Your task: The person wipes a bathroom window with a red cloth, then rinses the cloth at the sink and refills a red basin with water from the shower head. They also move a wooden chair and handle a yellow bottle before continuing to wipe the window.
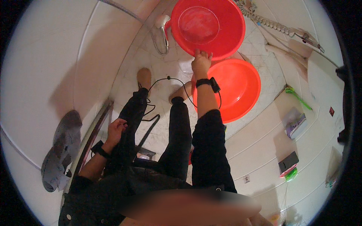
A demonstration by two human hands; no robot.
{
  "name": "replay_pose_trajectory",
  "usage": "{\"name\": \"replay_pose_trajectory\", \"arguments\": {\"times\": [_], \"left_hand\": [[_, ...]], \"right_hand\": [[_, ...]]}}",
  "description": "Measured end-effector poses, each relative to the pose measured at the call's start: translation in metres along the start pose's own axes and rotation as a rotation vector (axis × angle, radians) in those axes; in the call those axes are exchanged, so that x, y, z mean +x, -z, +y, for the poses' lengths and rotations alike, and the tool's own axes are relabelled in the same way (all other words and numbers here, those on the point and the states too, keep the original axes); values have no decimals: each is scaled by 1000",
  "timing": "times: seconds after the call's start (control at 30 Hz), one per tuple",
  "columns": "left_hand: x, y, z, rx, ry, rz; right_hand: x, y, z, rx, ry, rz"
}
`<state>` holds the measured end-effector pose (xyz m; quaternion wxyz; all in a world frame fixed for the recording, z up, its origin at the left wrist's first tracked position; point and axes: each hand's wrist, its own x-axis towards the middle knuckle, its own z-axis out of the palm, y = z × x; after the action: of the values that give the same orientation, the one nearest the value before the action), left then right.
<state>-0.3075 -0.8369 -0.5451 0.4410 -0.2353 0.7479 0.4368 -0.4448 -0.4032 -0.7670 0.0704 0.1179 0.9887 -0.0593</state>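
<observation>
My right hand (201, 62) is at the near rim of a red plastic basin (230, 19), its fingers over the edge. That basin tilts and overlaps a second, orange-red plastic basin (237, 93) on the floor, which my right forearm crosses. Above the floor, my left hand (115, 130) is beside my left trouser leg with its fingers bent; whether it pinches the dark cloth cannot be told. A shower head (163, 21) with a metal hose (161, 53) lies against the red basin's left side. Both wrists wear black straps.
A thin black cable (181, 81) loops across my legs. Grey cloth (63, 141) hangs on the left wall beside a door frame (90, 138). Along the right wall are a coiled hose (271, 24), a green brush (299, 99) and a small holder (295, 127).
</observation>
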Motion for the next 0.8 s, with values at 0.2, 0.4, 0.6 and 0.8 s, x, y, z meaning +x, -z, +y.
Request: {"name": "replay_pose_trajectory", "arguments": {"times": [0.2, 0.4, 0.6, 0.8], "left_hand": [[1, 6, 10, 114, 0, 5], [-2, 5, 10, 226, -174, 3], [2, 14, 2, 196, -190, -62], [8, 15, 32, 52, -23, -173]], "right_hand": [[18, 3, 13, 90, 16, -219], [15, 125, 45, 397, -254, 11], [-84, 188, 65, 660, -570, 181], [-187, 188, 107, 1339, -976, 246]]}}
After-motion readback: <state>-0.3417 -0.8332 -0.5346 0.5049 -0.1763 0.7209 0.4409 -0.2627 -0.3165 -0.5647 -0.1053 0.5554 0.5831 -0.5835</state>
